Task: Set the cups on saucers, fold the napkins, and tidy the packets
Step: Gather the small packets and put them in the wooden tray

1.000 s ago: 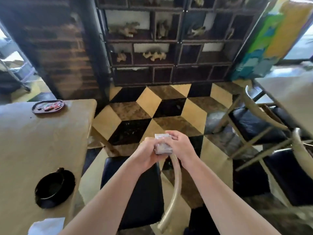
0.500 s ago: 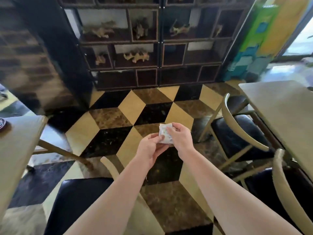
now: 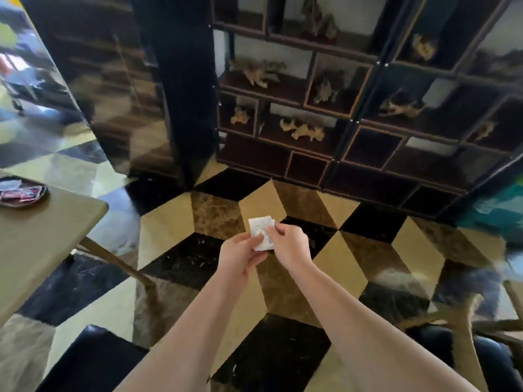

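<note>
We pinch a small white packet (image 3: pixel 261 233) between our left hand (image 3: pixel 240 254) and right hand (image 3: pixel 288 244), fingers curled on it, above the checkered floor (image 3: pixel 334 250), with a dark tray of packets (image 3: pixel 21 193) on the table (image 3: pixel 42 239) far left

Both hands, the left hand (image 3: pixel 240 254) and right hand (image 3: pixel 288 244), pinch small white packets (image 3: pixel 261 232) over the floor, right of the table (image 3: pixel 42 236) bearing a dark tray (image 3: pixel 22 192)
</note>
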A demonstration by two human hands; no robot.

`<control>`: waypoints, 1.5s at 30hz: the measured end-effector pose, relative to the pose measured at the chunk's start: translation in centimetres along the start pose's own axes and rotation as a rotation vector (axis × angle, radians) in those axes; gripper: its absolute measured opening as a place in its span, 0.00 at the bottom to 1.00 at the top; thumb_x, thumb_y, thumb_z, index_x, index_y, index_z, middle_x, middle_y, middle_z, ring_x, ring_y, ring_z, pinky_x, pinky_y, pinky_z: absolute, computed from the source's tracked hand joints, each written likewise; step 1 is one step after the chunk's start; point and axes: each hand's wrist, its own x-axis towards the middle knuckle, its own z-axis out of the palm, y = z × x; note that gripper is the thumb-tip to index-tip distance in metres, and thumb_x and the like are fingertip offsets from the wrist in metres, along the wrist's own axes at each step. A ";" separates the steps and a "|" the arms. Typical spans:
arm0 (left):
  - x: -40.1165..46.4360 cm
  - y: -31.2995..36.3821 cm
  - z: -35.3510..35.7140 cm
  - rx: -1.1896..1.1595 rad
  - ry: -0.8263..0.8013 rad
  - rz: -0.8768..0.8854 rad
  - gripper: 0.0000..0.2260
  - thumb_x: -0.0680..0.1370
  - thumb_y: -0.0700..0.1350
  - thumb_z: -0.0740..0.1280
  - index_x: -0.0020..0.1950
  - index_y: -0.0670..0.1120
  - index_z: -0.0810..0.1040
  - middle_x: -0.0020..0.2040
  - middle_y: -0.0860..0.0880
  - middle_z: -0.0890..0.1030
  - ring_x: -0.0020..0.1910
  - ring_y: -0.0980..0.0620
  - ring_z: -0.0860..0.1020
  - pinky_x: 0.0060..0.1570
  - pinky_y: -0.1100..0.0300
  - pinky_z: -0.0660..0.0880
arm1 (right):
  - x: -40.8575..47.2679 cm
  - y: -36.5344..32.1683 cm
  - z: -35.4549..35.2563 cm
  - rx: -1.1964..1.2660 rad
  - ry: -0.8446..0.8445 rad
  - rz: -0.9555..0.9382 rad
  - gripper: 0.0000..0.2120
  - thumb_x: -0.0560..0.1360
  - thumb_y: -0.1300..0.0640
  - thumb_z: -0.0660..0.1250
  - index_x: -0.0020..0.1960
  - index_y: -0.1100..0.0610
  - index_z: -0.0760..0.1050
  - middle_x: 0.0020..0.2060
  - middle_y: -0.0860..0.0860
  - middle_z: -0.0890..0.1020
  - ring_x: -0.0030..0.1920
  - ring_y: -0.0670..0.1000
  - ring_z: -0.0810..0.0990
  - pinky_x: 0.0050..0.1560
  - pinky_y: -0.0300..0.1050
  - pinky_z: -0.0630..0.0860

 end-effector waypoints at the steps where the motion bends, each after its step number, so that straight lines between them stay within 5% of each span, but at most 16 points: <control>1: 1.2 1.2 -0.2 -0.001 0.050 0.011 0.12 0.77 0.35 0.72 0.60 0.36 0.80 0.53 0.38 0.86 0.53 0.41 0.85 0.59 0.47 0.80 | 1.8 -1.1 0.6 -0.038 -0.038 -0.011 0.13 0.81 0.50 0.64 0.45 0.53 0.83 0.37 0.46 0.84 0.38 0.47 0.82 0.33 0.40 0.74; 7: 8.6 8.4 -4.8 -0.051 0.218 0.007 0.10 0.74 0.38 0.76 0.54 0.43 0.82 0.44 0.43 0.88 0.48 0.46 0.85 0.44 0.55 0.80 | 11.7 -8.1 6.1 -0.111 -0.334 -0.122 0.09 0.79 0.49 0.68 0.45 0.53 0.83 0.41 0.49 0.84 0.40 0.48 0.81 0.40 0.45 0.77; 10: 12.0 11.6 -7.5 -0.095 0.315 0.034 0.12 0.74 0.41 0.77 0.55 0.43 0.80 0.38 0.47 0.88 0.38 0.51 0.85 0.39 0.57 0.80 | 17.2 -10.9 10.6 -0.157 -0.471 -0.215 0.10 0.77 0.46 0.70 0.54 0.50 0.82 0.46 0.47 0.84 0.46 0.45 0.81 0.45 0.42 0.78; 14: 16.2 16.1 -10.4 -0.206 0.472 0.128 0.14 0.72 0.42 0.78 0.55 0.42 0.80 0.36 0.48 0.87 0.32 0.52 0.85 0.39 0.56 0.80 | 23.5 -15.7 16.9 -0.139 -0.615 -0.289 0.11 0.74 0.44 0.73 0.52 0.44 0.75 0.44 0.40 0.78 0.44 0.42 0.78 0.40 0.37 0.74; 19: 18.3 21.6 -13.3 -0.343 0.664 0.243 0.09 0.74 0.38 0.75 0.52 0.36 0.83 0.33 0.46 0.84 0.28 0.53 0.79 0.41 0.56 0.78 | 28.3 -22.9 24.2 -0.200 -0.881 -0.434 0.10 0.73 0.48 0.76 0.50 0.52 0.80 0.44 0.49 0.84 0.45 0.50 0.82 0.46 0.49 0.82; 23: 19.0 24.9 -16.7 -0.440 0.805 0.298 0.09 0.76 0.36 0.73 0.54 0.34 0.82 0.34 0.45 0.84 0.29 0.52 0.82 0.32 0.59 0.80 | 29.1 -28.1 30.6 -0.253 -1.088 -0.493 0.06 0.74 0.51 0.75 0.43 0.49 0.79 0.43 0.48 0.84 0.46 0.52 0.84 0.54 0.56 0.83; 26: 20.4 26.5 -20.3 -0.477 0.881 0.311 0.09 0.77 0.38 0.72 0.57 0.39 0.82 0.43 0.44 0.86 0.39 0.50 0.83 0.40 0.58 0.81 | 29.8 -30.4 36.3 -0.338 -1.219 -0.521 0.05 0.75 0.49 0.74 0.43 0.47 0.79 0.44 0.47 0.85 0.50 0.54 0.84 0.58 0.57 0.81; 28: 22.0 27.3 -23.1 -0.533 0.939 0.316 0.08 0.77 0.37 0.72 0.56 0.39 0.81 0.41 0.44 0.86 0.37 0.49 0.83 0.44 0.53 0.83 | 30.6 -31.3 40.7 -0.383 -1.284 -0.541 0.08 0.76 0.49 0.73 0.52 0.51 0.83 0.47 0.49 0.85 0.51 0.53 0.84 0.60 0.58 0.80; 30: 24.0 28.3 -26.2 -0.570 0.993 0.297 0.06 0.77 0.36 0.72 0.53 0.39 0.79 0.33 0.47 0.85 0.30 0.51 0.82 0.40 0.53 0.82 | 31.3 -32.2 45.2 -0.452 -1.328 -0.564 0.14 0.76 0.48 0.72 0.60 0.51 0.81 0.50 0.49 0.86 0.51 0.52 0.84 0.59 0.56 0.81; 33: 27.6 29.6 -31.3 -0.651 1.029 0.271 0.03 0.78 0.36 0.71 0.47 0.42 0.77 0.27 0.48 0.83 0.24 0.54 0.81 0.36 0.56 0.79 | 32.5 -33.9 51.8 -0.554 -1.371 -0.547 0.10 0.75 0.46 0.72 0.55 0.46 0.80 0.47 0.48 0.85 0.48 0.50 0.85 0.53 0.52 0.84; 39: 32.6 32.3 -38.9 -0.811 1.080 0.209 0.06 0.77 0.38 0.72 0.54 0.40 0.81 0.35 0.46 0.83 0.30 0.51 0.81 0.35 0.57 0.81 | 33.3 -38.5 61.8 -0.829 -1.408 -0.566 0.06 0.74 0.53 0.74 0.41 0.46 0.78 0.35 0.46 0.83 0.34 0.45 0.82 0.33 0.38 0.81; 45: 35.1 33.3 -45.2 -0.946 1.228 0.156 0.01 0.76 0.39 0.73 0.46 0.42 0.82 0.31 0.49 0.83 0.30 0.51 0.81 0.34 0.59 0.79 | 31.5 -41.2 70.6 -1.099 -1.528 -0.672 0.04 0.74 0.53 0.72 0.47 0.52 0.80 0.38 0.49 0.82 0.35 0.47 0.79 0.30 0.38 0.76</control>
